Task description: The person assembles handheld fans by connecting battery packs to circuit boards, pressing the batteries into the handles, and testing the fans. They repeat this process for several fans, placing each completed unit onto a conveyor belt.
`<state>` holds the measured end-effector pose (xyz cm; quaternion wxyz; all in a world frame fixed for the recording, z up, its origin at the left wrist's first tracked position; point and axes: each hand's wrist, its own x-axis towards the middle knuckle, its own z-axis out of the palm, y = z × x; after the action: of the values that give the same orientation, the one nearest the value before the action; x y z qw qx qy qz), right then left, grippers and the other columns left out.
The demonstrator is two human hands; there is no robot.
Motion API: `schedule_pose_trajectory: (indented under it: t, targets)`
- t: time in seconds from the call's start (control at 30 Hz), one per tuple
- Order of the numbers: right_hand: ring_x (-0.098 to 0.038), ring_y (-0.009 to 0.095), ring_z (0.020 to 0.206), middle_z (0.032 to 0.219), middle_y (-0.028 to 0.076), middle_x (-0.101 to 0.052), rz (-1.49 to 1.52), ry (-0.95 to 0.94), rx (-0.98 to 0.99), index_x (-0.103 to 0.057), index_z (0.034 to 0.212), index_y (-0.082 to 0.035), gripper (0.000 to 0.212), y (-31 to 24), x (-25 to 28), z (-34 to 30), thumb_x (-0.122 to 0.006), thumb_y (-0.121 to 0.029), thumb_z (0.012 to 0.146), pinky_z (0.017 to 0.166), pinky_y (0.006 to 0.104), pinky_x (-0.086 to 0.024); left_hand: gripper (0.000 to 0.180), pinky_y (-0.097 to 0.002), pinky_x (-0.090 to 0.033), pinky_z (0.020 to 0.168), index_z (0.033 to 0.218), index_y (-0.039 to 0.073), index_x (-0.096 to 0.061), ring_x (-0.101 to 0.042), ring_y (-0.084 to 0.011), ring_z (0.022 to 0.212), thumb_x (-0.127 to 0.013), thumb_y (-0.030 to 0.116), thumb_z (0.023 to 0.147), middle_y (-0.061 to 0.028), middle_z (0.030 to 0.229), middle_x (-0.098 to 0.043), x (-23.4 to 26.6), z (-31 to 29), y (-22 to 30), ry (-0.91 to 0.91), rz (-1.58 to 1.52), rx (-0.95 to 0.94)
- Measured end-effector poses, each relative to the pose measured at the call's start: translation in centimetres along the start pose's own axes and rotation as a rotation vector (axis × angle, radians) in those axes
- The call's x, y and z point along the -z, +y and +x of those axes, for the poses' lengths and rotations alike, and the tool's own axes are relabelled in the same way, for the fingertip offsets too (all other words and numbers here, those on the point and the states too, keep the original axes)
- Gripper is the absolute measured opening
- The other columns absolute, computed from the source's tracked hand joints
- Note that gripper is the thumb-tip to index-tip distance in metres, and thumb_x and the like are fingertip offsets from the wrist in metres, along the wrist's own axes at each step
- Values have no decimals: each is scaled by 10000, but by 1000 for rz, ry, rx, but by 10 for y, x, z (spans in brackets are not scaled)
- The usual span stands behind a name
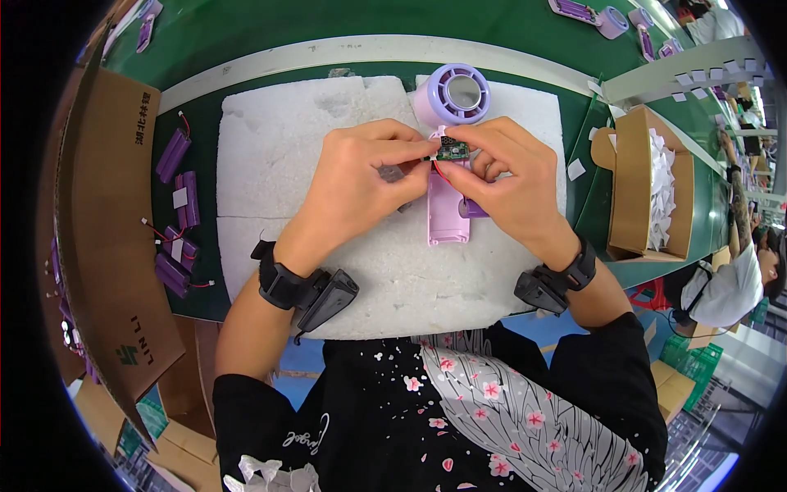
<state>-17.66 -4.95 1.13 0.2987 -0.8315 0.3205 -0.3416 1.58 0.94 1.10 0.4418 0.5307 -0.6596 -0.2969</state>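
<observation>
Over the white foam pad, my right hand [516, 176] is closed, its thumb and fingertips gripping a small green circuit board [453, 150]. My left hand [357, 176] pinches at the board's left edge, on a small white connector [434, 158] with a red wire [441, 171] running from it. Beneath both hands lies the open pink handle shell [447, 220] of a handheld fan. Its round lilac fan head [459, 94] points away from me. A purple battery [473, 208] shows beside the shell, partly hidden under my right hand.
Several purple battery packs [188, 200] with wires lie left of the foam pad [328, 262]. A tall cardboard box [106, 230] stands at far left. At right, an open carton [639, 180] holds white paper pieces. More fan parts [611, 22] lie across the green bench; a person [730, 287] is at right.
</observation>
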Motion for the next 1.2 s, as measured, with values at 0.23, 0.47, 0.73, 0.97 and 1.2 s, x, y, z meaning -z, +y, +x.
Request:
schedule_pose_trajectory:
  t: [0.23, 0.47, 0.73, 0.97, 1.2]
  targets:
    - [-549, 35, 551, 894, 44, -647, 27, -11, -31, -699, 1028, -12, 323, 0, 0, 1, -798, -10, 721, 487, 174, -417, 230, -248, -532, 668, 978, -14, -727, -653, -133, 755, -672, -20, 755, -87, 890, -693, 0, -1, 1, -37, -13, 106]
    - [-562, 45, 562, 869, 48, -632, 145, -78, -198, -690, 1027, -5, 264, -6, 6, 7, -760, -17, 773, 506, 179, -421, 358, -259, -508, 685, 1115, 3, -672, -621, -141, 781, -671, 0, 757, -95, 986, -663, -12, -1, -1, 0, -161, 97]
    - [-576, 64, 587, 885, 59, -630, 62, -122, -162, -679, 995, 7, 182, -8, 13, 5, -717, -30, 821, 510, 205, -434, 467, -266, -500, 709, 1204, 21, -628, -590, -153, 764, -661, 4, 739, -88, 1082, -632, -14, 1, 6, -120, -91, 139]
    - [-586, 105, 621, 904, 69, -627, -27, -205, -59, -672, 988, 17, 161, -8, 20, 8, -691, -31, 835, 517, 230, -456, 460, -306, -506, 706, 1187, 46, -641, -602, -212, 758, -636, 19, 727, -109, 1047, -633, -17, 1, 3, -86, -84, 104]
    - [-584, 144, 647, 905, 78, -621, -78, -267, 0, -673, 989, 18, 156, -10, 23, 7, -671, -15, 836, 519, 238, -460, 482, -253, -487, 711, 1207, 47, -634, -568, -148, 770, -641, -4, 727, -65, 1066, -628, -17, 3, 5, -110, -74, 117]
